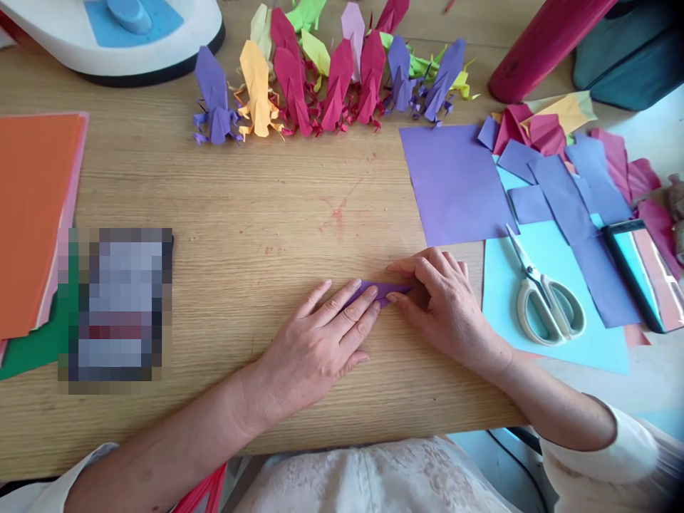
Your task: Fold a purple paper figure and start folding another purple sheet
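Observation:
A small folded piece of purple paper (396, 288) lies on the wooden table near its front edge. My left hand (325, 342) rests flat over its left part, fingers stretched out and pressing it down. My right hand (443, 306) is curled around its right, pointed end, with the thumb touching the lower edge and the index finger bent above it. The left hand's fingers hide part of the folded paper. To the right are a purple sheet (459, 185) and scissors (545, 296) with pale handles, lying on light blue paper (582, 349).
Several folded paper figures (293, 85) stand in a row at the back. At left are coloured paper sheets (37, 214) and a blurred-out phone (120, 306). Purple and red scraps (561, 192), another phone (635, 274) and a red cylinder (545, 50) are at right.

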A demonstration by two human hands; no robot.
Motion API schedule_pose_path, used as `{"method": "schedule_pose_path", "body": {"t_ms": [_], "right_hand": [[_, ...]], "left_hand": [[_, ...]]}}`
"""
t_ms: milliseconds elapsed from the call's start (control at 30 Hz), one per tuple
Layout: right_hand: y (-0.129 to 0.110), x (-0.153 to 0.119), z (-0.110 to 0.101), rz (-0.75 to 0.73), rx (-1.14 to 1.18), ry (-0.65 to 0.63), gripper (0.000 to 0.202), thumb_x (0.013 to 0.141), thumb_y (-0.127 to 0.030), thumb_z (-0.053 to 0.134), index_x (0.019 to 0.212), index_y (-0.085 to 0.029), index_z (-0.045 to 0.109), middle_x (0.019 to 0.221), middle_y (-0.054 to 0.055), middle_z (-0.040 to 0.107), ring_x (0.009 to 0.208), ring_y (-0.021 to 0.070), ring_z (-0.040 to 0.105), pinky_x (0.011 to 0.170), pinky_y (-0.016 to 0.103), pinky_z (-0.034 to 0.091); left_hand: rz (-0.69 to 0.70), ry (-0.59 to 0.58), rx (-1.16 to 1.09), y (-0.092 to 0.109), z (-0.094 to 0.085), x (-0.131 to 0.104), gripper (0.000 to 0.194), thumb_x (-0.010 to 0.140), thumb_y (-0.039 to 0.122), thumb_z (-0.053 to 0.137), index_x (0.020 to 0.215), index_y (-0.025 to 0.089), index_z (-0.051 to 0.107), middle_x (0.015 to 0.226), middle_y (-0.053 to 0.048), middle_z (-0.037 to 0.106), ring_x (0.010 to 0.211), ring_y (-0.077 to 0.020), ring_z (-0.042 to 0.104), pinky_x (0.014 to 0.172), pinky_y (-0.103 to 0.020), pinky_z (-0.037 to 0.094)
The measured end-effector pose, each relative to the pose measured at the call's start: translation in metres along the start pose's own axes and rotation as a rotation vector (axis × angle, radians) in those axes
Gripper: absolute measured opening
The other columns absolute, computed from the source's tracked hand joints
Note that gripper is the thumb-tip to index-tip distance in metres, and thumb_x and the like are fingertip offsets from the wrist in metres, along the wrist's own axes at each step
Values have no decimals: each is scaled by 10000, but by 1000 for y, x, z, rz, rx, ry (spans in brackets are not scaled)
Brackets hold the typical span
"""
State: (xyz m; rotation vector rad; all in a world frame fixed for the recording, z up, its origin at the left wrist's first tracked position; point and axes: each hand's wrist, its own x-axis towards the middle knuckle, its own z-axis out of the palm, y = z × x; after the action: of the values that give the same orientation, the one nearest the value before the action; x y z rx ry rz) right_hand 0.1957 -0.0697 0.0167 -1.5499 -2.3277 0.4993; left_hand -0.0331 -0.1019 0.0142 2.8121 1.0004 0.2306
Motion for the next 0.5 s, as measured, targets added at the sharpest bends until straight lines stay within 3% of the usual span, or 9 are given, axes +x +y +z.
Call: {"method": "schedule_pose_path", "body": {"t_ms": [233, 333, 433, 500], "right_hand": [[1, 1, 2, 0, -11, -2, 235, 921, -318, 608, 1142, -240, 596, 1013, 66, 596, 923, 255, 524, 818, 413, 381], [3, -1, 0, -18, 94, 53, 194, 926, -269, 594, 1115, -225, 589, 987, 61, 610, 918, 242, 551, 813, 408, 399], [8, -9, -4, -88, 186, 128, 162, 941, -173, 542, 1087, -217, 597, 981, 66, 610, 905, 214, 574, 794, 382, 426], [11, -17, -7, -194, 128, 128, 226, 937, -129, 529, 1125, -222, 612, 1000, 74, 611, 881, 203, 574, 779, 378, 429]], "left_hand": [[-1, 21, 32, 1, 1, 0, 560, 969, 333, 547, 1469, 121, 410, 1546, -108, 417, 1416, -286, 401, 1160, -509, 311], [-6, 16, 34, 2, 1, 0, 562, 963, 337, 558, 1461, 117, 419, 1543, -111, 421, 1419, -290, 398, 1156, -516, 320], [-12, 29, 31, 2, 2, 0, 541, 964, 330, 556, 1445, 111, 440, 1538, -111, 428, 1422, -290, 395, 1157, -518, 324], [-8, 49, 25, 2, 2, -1, 513, 974, 314, 541, 1434, 106, 454, 1533, -111, 435, 1417, -287, 404, 1159, -515, 326]]}}
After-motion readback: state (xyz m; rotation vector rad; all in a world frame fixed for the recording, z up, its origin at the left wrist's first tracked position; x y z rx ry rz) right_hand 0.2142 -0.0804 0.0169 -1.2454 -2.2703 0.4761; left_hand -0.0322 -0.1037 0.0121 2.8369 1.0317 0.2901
